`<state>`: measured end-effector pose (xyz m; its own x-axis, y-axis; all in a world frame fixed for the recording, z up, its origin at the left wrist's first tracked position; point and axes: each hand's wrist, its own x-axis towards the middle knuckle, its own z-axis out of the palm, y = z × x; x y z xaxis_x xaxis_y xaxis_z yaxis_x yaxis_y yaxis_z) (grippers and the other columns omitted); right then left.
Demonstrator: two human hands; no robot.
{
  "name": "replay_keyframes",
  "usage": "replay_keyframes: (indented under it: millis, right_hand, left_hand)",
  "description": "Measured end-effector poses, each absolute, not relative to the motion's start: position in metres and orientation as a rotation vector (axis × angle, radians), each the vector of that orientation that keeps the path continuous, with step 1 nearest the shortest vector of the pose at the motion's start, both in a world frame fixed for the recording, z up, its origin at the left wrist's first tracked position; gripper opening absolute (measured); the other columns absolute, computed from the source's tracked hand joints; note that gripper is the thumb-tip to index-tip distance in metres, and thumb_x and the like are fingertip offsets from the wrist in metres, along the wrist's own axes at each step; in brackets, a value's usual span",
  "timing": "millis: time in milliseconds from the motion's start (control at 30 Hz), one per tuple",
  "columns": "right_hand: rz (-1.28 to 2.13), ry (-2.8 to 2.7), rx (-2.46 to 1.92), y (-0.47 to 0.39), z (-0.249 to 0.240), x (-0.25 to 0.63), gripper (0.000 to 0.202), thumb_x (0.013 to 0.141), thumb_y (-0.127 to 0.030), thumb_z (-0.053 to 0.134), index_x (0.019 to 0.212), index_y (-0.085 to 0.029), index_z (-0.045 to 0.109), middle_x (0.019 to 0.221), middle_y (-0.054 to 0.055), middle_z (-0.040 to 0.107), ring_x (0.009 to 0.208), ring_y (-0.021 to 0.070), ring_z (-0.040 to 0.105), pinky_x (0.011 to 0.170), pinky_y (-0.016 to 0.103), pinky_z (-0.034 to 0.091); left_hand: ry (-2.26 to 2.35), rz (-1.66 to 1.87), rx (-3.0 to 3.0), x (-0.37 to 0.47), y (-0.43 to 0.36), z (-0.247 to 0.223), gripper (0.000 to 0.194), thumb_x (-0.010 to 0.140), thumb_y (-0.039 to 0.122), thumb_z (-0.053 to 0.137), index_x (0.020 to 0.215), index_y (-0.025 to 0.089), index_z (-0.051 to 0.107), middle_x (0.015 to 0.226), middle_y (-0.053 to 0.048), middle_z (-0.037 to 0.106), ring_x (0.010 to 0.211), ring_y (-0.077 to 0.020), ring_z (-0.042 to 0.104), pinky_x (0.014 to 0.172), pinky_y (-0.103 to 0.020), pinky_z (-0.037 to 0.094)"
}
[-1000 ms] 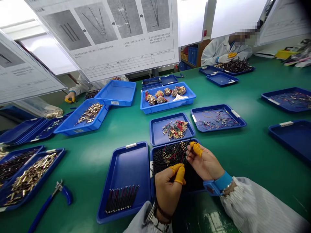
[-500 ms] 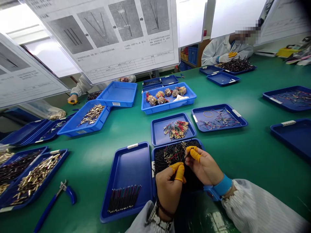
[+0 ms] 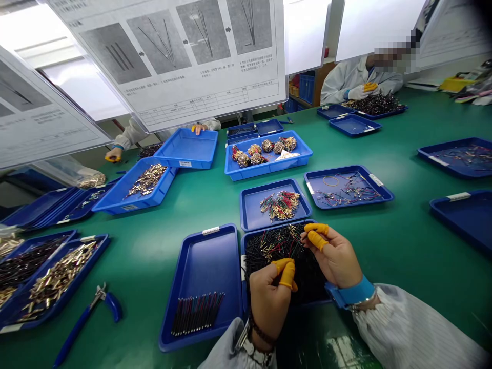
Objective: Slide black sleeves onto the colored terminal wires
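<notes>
My left hand (image 3: 270,292), with yellow finger cots on thumb and forefinger, is pinched over the blue tray (image 3: 243,292) of short black sleeves (image 3: 257,252). Whatever sits in that pinch is too small to make out. To the right, my right hand (image 3: 333,253), also in yellow cots, has thumb and forefinger brought together above the same tray's right side; I cannot make out anything between the tips. Thin red, green and black wires with gold ends (image 3: 277,241) lie on the sleeves between my hands. Left of them, a tray (image 3: 209,261) bears a row of black-sleeved wires (image 3: 198,313).
Behind stand a tray of gold-ended wires (image 3: 282,205), a tray with loose wires (image 3: 348,195) and a bin of wire bundles (image 3: 253,154). Blue-handled cutters (image 3: 89,312) lie at left. Hanging instruction sheets (image 3: 184,61) block the upper view. Co-workers' hands (image 3: 363,91) show across the table.
My right hand has moved right and slightly up, away from my left hand, which stays nearly in place. A co-worker's hand now rests on the far blue bin's rim.
</notes>
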<state>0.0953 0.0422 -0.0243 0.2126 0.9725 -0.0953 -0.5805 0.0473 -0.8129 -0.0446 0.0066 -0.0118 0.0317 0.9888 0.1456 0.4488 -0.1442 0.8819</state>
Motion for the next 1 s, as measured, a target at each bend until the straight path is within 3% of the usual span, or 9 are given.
replay_keyframes:
  millis: [1000]
  right_hand:
    - [1.311,-0.539,-0.866,0.0436,-0.0236,0.0961,0.021,0.058,-0.027,0.079,0.076,-0.02,0.071,0.069,0.002,0.067,0.064,0.0139,0.059,0.062,0.027,0.049]
  left_hand:
    - [1.486,0.993,1.723,-0.0443,0.0061,-0.0109,0.02,0.08,0.021,0.055,0.073,0.011,0.072,0.056,-0.003,0.065,0.05,-0.0132,0.059,0.049,-0.021,0.043]
